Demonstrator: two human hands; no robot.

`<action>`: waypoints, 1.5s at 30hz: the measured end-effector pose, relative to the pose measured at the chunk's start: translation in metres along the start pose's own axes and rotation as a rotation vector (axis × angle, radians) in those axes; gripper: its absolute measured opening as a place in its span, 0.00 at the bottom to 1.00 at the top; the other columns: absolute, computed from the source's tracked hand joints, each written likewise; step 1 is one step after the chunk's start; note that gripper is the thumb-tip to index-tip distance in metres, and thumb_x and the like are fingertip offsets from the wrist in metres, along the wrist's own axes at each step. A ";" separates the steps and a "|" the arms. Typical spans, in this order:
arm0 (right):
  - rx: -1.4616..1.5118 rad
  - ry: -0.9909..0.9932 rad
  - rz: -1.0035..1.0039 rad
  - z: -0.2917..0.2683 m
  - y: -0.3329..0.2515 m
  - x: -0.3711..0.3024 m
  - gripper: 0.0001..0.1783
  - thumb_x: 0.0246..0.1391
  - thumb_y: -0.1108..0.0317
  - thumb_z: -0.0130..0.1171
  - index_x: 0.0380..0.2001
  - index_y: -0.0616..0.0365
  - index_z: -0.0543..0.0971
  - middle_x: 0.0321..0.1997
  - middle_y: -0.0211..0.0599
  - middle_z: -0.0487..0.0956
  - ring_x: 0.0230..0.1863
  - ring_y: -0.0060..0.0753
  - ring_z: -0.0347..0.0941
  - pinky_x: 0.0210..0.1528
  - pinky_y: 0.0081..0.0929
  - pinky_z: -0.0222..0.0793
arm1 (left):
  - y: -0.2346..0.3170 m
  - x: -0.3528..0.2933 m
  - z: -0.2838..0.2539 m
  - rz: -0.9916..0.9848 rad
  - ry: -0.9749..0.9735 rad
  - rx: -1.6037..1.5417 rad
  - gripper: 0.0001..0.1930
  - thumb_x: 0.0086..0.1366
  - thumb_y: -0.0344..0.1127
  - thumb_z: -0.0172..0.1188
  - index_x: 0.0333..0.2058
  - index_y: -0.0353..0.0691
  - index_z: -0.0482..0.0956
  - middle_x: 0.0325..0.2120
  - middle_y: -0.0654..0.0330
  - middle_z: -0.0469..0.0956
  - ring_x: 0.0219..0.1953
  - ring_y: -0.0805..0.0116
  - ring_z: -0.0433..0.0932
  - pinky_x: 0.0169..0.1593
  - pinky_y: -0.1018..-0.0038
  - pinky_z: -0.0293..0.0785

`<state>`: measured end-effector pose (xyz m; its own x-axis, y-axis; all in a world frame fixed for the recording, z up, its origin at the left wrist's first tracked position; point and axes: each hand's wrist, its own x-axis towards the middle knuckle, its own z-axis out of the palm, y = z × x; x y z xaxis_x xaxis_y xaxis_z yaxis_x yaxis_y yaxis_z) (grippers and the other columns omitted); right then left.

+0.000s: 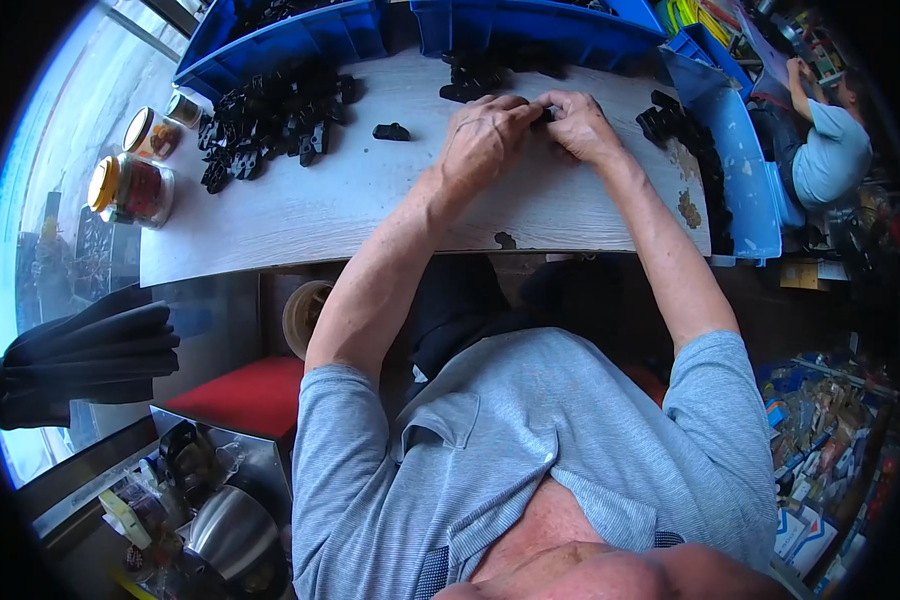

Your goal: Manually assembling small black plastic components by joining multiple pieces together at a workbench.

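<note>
Both of my hands meet over the far middle of the pale wood-grain table. My left hand is closed, its fingertips pinched together against those of my right hand. Between them a bit of a small black part shows; the fingers cover most of it. Just beyond my left hand lies a small heap of black plastic parts. One single black part rests apart, left of my hands. Farther left spreads a larger pile of similar black parts.
Blue bins line the table's far edge. A blue tray stands at the right, beside more black parts. Lidded jars stand at the left edge. A person in a light blue shirt sits beyond, at far right.
</note>
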<state>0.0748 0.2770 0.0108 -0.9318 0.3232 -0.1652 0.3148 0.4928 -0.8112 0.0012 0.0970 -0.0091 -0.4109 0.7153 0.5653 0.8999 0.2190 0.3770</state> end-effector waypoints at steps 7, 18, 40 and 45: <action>-0.017 0.026 0.065 0.005 -0.013 -0.009 0.18 0.50 0.72 0.61 0.46 0.54 0.85 0.24 0.34 0.80 0.19 0.25 0.75 0.22 0.25 0.75 | -0.018 0.000 0.006 0.107 -0.087 -0.009 0.21 0.62 0.29 0.62 0.55 0.45 0.82 0.47 0.57 0.84 0.49 0.56 0.81 0.55 0.64 0.75; -0.018 0.019 0.030 0.007 -0.011 -0.011 0.17 0.51 0.68 0.63 0.46 0.54 0.84 0.23 0.33 0.80 0.18 0.25 0.75 0.22 0.25 0.75 | 0.010 -0.019 0.004 0.002 -0.027 0.250 0.21 0.66 0.33 0.56 0.58 0.49 0.78 0.52 0.61 0.80 0.55 0.56 0.76 0.56 0.57 0.68; 0.448 0.656 0.361 -0.088 0.042 -0.025 0.27 0.49 0.62 0.75 0.52 0.58 0.79 0.18 0.31 0.70 0.19 0.29 0.73 0.25 0.31 0.80 | -0.067 -0.071 -0.082 -0.344 0.122 0.338 0.11 0.68 0.41 0.61 0.40 0.40 0.86 0.39 0.53 0.84 0.42 0.49 0.79 0.49 0.59 0.75; 0.419 0.708 0.299 -0.082 0.032 -0.024 0.34 0.49 0.62 0.75 0.59 0.59 0.76 0.26 0.41 0.79 0.19 0.29 0.78 0.22 0.26 0.80 | -0.064 -0.075 -0.076 -0.402 0.200 0.286 0.12 0.68 0.40 0.61 0.42 0.41 0.86 0.41 0.52 0.84 0.43 0.48 0.80 0.50 0.59 0.74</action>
<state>0.1218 0.3510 0.0346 -0.4456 0.8859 -0.1291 0.3060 0.0152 -0.9519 -0.0362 -0.0209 -0.0201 -0.7259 0.4038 0.5567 0.6585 0.6418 0.3931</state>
